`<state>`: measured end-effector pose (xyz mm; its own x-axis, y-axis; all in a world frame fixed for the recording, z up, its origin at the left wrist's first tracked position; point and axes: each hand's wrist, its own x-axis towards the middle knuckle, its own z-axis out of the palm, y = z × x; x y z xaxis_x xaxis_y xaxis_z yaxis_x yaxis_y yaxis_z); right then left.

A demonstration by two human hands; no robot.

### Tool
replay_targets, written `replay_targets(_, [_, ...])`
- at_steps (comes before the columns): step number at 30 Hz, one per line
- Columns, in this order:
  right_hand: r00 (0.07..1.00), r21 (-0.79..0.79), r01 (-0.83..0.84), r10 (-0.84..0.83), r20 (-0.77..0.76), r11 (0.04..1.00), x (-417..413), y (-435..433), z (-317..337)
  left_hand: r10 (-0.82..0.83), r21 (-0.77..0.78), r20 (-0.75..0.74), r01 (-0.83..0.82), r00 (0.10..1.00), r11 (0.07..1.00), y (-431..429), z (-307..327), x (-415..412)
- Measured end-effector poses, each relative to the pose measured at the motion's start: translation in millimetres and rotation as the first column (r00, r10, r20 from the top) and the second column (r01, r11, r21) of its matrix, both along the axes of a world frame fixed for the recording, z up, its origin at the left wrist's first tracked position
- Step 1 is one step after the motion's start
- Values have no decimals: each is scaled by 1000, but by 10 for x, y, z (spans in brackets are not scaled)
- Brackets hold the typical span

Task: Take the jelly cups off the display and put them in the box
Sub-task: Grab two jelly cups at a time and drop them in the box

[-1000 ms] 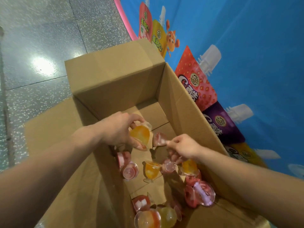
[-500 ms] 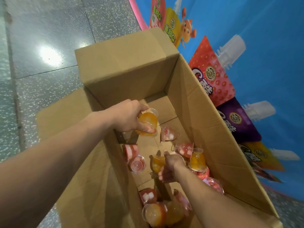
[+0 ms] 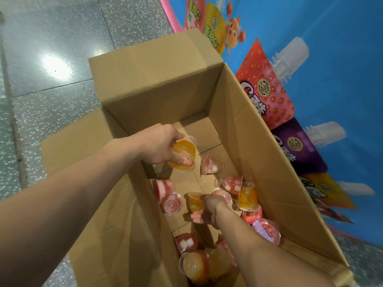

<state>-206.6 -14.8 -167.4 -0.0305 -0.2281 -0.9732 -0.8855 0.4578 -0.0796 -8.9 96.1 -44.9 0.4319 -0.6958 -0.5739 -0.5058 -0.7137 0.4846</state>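
Note:
An open cardboard box [image 3: 244, 125] stands on the floor with several jelly cups lying on its bottom, pink ones [image 3: 231, 184] and orange ones [image 3: 247, 196]. My left hand [image 3: 159, 145] reaches into the box and grips an orange jelly cup [image 3: 184, 155] above the bottom. My right hand [image 3: 207, 210] is lower in the box, among the cups, with its fingers loose and pointing down, holding nothing that I can see. An orange cup [image 3: 194, 201] lies just beside it.
A blue display banner [image 3: 331, 59] with printed jelly pouches rises right behind the box's right wall. The box's left flap [image 3: 78, 137] lies folded outward. Grey speckled floor tiles [image 3: 51, 48] spread to the left and beyond.
My right hand let go of its cups and sank lower into the box, now empty. My left hand has kept hold of the orange cup and shifted slightly. The view moved closer.

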Motion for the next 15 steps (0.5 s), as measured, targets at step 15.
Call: replay_targets(15, [866, -199, -153, 229, 444, 968, 19, -449, 918, 138, -116, -52, -144, 989, 983, 183, 298, 9])
